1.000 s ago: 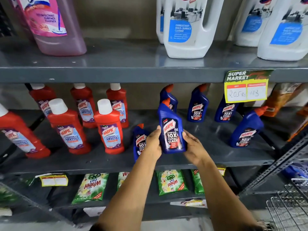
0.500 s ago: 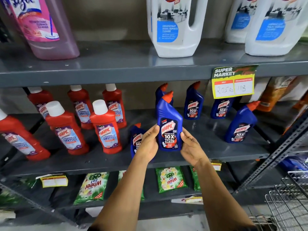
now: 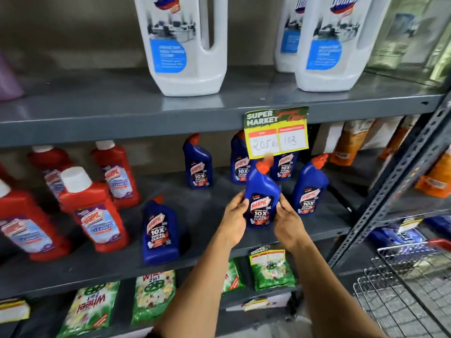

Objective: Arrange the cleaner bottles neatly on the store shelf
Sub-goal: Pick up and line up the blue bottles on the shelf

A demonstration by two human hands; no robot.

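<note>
A blue Harpic bottle with an orange cap is held upright over the middle shelf, label facing me. My left hand grips its left side and my right hand its right side. Another blue bottle stands just to its right. Three more blue bottles stand further back: one to the left, two partly behind the price tag. A lone blue bottle stands near the shelf's front edge. Red Harpic bottles fill the left part.
A yellow price tag hangs from the upper shelf edge, just above the held bottle's cap. Large white jugs stand on the top shelf. Green detergent packets lie on the lower shelf. A wire basket sits at lower right beside the slotted upright.
Both hands have carried the blue bottle to the right along the middle shelf, away from the lone front bottle and close to the right-hand blue bottle. My view has turned right too.
</note>
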